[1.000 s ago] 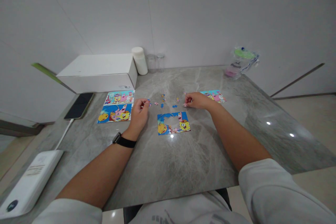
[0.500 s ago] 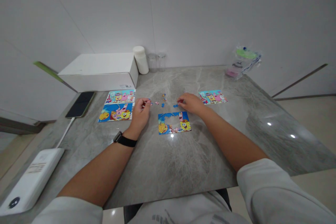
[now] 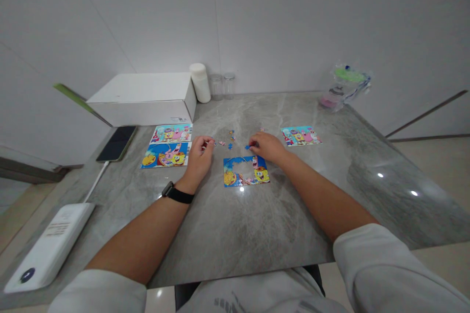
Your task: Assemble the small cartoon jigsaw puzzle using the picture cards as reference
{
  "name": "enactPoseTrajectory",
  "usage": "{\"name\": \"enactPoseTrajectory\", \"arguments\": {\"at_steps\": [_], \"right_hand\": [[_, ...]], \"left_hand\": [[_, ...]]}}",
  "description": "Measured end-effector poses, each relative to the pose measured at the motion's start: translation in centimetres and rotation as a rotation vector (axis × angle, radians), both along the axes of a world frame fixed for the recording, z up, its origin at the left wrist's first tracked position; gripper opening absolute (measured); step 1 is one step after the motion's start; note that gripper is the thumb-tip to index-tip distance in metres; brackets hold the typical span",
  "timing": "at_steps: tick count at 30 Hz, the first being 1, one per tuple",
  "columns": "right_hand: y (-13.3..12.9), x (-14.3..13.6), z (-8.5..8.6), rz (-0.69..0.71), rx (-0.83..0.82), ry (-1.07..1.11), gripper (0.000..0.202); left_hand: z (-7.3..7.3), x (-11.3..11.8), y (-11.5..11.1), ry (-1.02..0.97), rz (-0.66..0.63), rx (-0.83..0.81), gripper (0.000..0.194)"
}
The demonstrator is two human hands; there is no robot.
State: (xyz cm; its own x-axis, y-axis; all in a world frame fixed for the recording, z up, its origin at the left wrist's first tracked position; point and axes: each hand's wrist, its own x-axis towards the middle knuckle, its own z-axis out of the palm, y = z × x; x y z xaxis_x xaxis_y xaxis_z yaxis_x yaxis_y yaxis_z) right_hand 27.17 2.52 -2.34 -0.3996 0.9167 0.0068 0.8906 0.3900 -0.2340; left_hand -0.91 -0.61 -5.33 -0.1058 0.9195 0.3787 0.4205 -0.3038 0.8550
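Observation:
A jigsaw puzzle (image 3: 230, 162) lies flat in front of me, its picture border joined around an open gap in the middle. Just beyond its upper right corner, my right hand (image 3: 267, 146) rests low with fingers pinched at the edge of a blue puzzle piece (image 3: 247, 147). My left hand (image 3: 200, 154) is curled closed left of the puzzle, thumb and fingertips together; whatever they hold is too small to make out. Between the hands lie several loose pieces, among them a blue piece (image 3: 230, 146), a pink piece (image 3: 222, 143) and a yellowish piece (image 3: 231, 132).
Picture cards (image 3: 165, 155) lie left of my left hand, another card (image 3: 301, 136) on the right. Behind stand a white box (image 3: 143, 100), a white bottle (image 3: 200, 83) and two clear jars (image 3: 228, 87). A phone (image 3: 116, 144) is cabled to a power bank (image 3: 51, 247). A plastic bag (image 3: 345, 88) sits back right.
The whole view has shifted slightly. My right fingertips have come down closer to the blue piece beside them. My left hand stays closed in nearly the same place.

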Motion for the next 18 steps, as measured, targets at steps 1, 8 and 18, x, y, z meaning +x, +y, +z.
{"name": "enactPoseTrajectory", "arguments": {"at_steps": [1, 8, 18], "right_hand": [[0.01, 0.0, -0.02, -0.007, 0.0, -0.002, 0.015], [-0.12, -0.08, -0.06, -0.038, 0.024, -0.002, 0.014], [-0.28, -0.22, -0.06, -0.019, 0.039, 0.015, 0.014]], "left_hand": [[0.05, 0.02, -0.02, 0.003, -0.001, 0.002, 0.013], [0.12, 0.1, 0.05, 0.022, -0.006, 0.024, 0.013], [0.37, 0.14, -0.09, 0.03, -0.014, 0.025, 0.014]]}}
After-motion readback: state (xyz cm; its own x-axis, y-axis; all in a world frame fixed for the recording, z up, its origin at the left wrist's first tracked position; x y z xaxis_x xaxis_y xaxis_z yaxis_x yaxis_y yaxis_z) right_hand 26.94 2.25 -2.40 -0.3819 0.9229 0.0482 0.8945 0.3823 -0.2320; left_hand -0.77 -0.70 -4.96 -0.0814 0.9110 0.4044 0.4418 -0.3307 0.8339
